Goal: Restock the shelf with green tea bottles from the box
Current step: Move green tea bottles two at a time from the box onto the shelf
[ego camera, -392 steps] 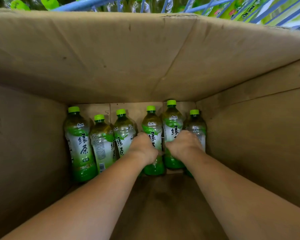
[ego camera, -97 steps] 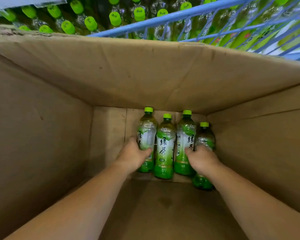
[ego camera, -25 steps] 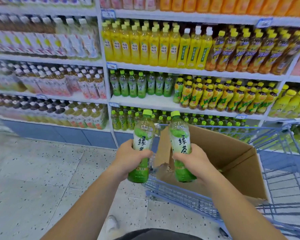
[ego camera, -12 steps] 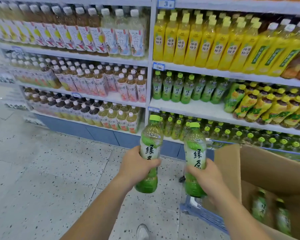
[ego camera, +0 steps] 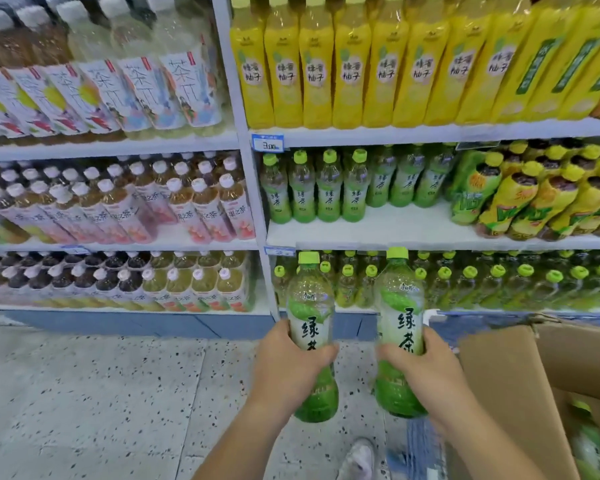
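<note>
Fingers point(ego camera: 433, 339) of the right hand point(ego camera: 430, 372) are curled round the label zone of the right bottle point(ego camera: 400, 299). The left hand point(ego camera: 288, 368) grips the left bottle point(ego camera: 310, 306) the same way, with the thumb across the front. Both bottles are upright, caps up, side by side but apart, held above the floor point(ego camera: 101, 393) in front of the shelving. The box point(ego camera: 499, 375) stands at lower right. Something green and blurred lies inside it, probably more stock.

Step in hand: transfer from box to shelf. Both bottles are out of the box and not yet placed.

Likely destination: the middle shelf point(ego camera: 378, 228), where a row of green tea bottles point(ego camera: 312, 188) stands. The bottles on the right of that row sit further back, leaving bare shelf in front.

Next move:
1. Raise both bottles to that shelf.
2. Set each base flat on the bare strip, label outward.
3. Avoid knocking the neighbouring bottles.
4. Release only once each bottle stands steady.
</note>
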A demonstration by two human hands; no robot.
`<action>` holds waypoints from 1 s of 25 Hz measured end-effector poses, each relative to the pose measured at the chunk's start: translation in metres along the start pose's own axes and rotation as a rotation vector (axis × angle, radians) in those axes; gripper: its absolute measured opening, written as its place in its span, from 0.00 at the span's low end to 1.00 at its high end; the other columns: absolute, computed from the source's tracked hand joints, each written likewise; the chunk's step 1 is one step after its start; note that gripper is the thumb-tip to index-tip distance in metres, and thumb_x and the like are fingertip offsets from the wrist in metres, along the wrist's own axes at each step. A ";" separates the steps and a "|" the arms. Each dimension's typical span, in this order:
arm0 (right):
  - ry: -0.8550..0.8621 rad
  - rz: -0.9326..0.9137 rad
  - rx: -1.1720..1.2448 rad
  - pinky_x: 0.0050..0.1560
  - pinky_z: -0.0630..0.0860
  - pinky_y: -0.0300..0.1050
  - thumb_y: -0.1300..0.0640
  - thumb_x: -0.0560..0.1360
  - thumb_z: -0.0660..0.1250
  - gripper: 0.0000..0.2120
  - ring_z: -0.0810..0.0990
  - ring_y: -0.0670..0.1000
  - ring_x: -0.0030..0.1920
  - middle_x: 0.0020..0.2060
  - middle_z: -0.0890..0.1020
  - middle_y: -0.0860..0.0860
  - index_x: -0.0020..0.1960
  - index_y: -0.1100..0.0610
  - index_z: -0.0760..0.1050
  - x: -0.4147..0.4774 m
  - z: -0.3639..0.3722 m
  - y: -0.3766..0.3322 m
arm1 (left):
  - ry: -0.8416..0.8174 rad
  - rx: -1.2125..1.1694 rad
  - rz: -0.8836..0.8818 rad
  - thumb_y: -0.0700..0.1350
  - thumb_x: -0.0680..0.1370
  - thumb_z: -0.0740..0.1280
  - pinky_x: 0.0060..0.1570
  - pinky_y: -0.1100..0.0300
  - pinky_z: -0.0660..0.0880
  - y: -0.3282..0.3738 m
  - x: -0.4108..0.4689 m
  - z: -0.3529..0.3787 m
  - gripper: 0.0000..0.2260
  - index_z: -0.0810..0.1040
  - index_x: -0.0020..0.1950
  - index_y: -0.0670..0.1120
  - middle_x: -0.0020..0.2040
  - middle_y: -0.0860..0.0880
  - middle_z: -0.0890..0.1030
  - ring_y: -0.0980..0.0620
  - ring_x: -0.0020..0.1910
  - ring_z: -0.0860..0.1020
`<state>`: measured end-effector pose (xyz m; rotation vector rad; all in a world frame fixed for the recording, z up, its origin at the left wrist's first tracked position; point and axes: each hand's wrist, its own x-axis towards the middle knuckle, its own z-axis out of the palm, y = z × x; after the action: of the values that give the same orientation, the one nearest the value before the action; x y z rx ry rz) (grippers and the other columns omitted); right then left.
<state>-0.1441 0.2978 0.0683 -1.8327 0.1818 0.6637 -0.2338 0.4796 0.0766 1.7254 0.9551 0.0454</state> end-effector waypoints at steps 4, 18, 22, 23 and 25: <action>0.049 0.015 0.027 0.38 0.80 0.49 0.54 0.68 0.78 0.13 0.84 0.47 0.38 0.36 0.85 0.43 0.50 0.45 0.78 0.075 -0.012 -0.003 | -0.066 0.036 0.041 0.50 0.66 0.81 0.35 0.54 0.83 0.022 0.076 0.043 0.13 0.81 0.47 0.52 0.38 0.55 0.86 0.55 0.35 0.84; 0.116 -0.189 -0.004 0.28 0.76 0.31 0.54 0.67 0.82 0.15 0.85 0.40 0.35 0.37 0.86 0.39 0.49 0.46 0.81 0.271 -0.060 -0.035 | -0.041 0.079 0.364 0.52 0.65 0.81 0.29 0.70 0.74 0.099 0.259 0.169 0.14 0.81 0.45 0.52 0.36 0.59 0.84 0.64 0.33 0.81; 0.142 -0.251 -0.031 0.28 0.77 0.31 0.52 0.65 0.83 0.17 0.85 0.39 0.35 0.38 0.86 0.37 0.50 0.46 0.80 0.311 -0.066 -0.051 | 0.006 0.086 0.454 0.50 0.65 0.82 0.28 0.76 0.69 0.114 0.293 0.189 0.15 0.78 0.43 0.52 0.34 0.59 0.82 0.69 0.35 0.79; 0.155 -0.265 -0.047 0.28 0.76 0.31 0.52 0.64 0.83 0.18 0.84 0.38 0.35 0.38 0.86 0.36 0.49 0.46 0.80 0.320 -0.068 -0.054 | 0.017 0.084 0.474 0.49 0.66 0.82 0.28 0.77 0.69 0.115 0.299 0.193 0.15 0.77 0.43 0.52 0.33 0.58 0.82 0.70 0.35 0.78; 0.186 -0.295 -0.091 0.28 0.76 0.31 0.51 0.63 0.84 0.18 0.84 0.37 0.34 0.36 0.85 0.35 0.48 0.47 0.79 0.334 -0.069 -0.058 | 0.036 0.073 0.510 0.49 0.66 0.82 0.29 0.77 0.68 0.114 0.307 0.203 0.16 0.76 0.43 0.52 0.35 0.58 0.81 0.71 0.36 0.78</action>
<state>0.1827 0.3208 -0.0431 -1.9589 0.0023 0.2997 0.1342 0.4994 -0.0376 2.0039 0.5260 0.3780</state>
